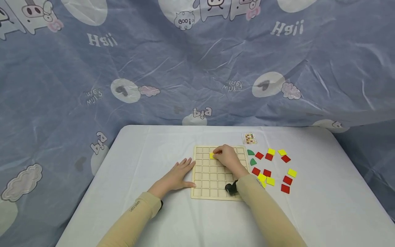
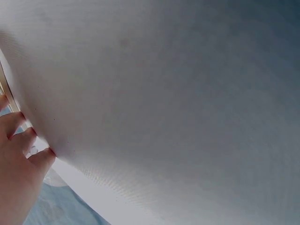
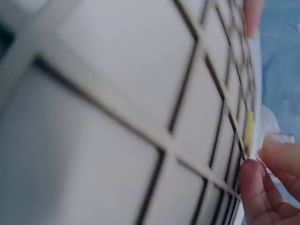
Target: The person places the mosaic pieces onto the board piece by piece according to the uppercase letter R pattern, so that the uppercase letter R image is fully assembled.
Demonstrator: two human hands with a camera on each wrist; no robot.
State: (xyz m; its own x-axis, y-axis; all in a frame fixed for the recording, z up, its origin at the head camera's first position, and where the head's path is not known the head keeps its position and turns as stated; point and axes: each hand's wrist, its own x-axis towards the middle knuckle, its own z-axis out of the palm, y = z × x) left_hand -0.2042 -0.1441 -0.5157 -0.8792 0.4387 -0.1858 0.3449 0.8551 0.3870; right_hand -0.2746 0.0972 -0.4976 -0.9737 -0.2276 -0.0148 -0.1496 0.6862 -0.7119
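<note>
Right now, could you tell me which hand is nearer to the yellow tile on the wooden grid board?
The right hand: its fingertips touch the yellow tile in the board's far rows. The left hand lies flat on the table against the wooden grid board, at its left edge.

One wooden grid board, six yellow tiles, seven red tiles, two green pieces, one pattern card.

Two bare hands, left hand, right hand, long beige sleeves, small dark lettering on left cuff, black wrist-mounted device at each wrist
</note>
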